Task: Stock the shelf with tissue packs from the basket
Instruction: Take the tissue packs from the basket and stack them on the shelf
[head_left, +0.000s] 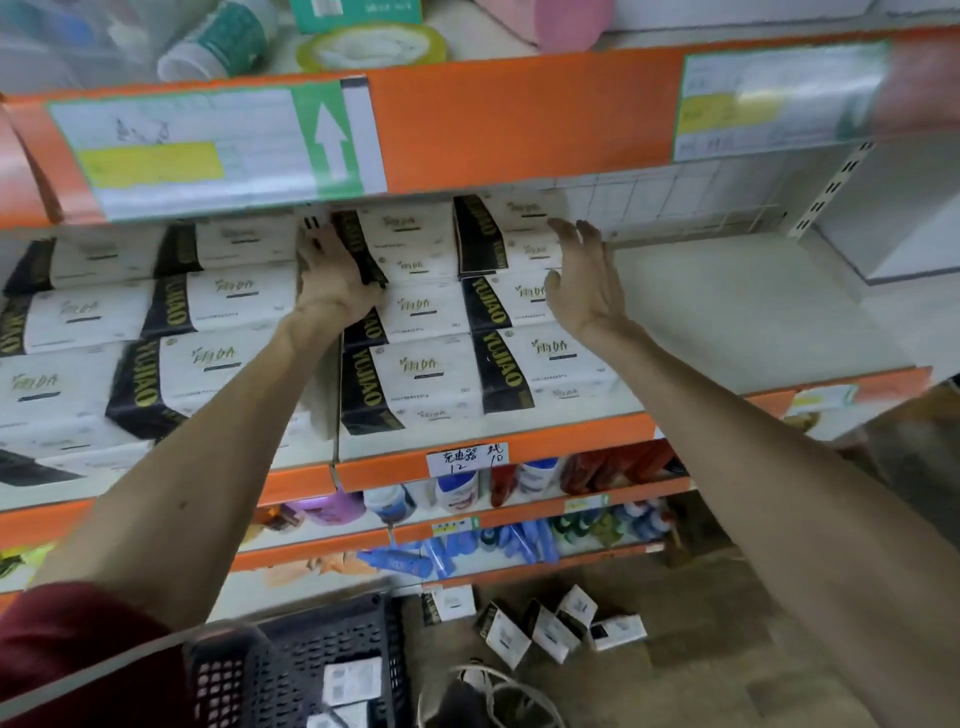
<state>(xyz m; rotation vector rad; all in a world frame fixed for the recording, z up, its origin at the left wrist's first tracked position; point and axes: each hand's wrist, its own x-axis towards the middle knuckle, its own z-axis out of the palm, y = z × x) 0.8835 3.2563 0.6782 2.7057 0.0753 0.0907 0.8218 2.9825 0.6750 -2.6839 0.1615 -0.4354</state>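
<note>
Squaring a tissue pack (410, 244) on top of the middle stack
Left hand (337, 275) grips the pack's black end, likely to line it up under the upper shelf edge. Right hand (582, 280) hovers beside the neighbouring stack with fingers spread, holding nothing, probably ready to steady it. The basket (332, 639) sits below on the floor.

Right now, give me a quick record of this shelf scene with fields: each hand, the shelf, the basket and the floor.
left hand: grips the black end of a top-row tissue pack
right hand: open, fingers spread, at the right edge of the rightmost stack
shelf: packs stacked left and middle, bare board on the right
basket: dark plastic, low in view, small white packs inside
floor: small boxes lying loose below the shelves
</note>
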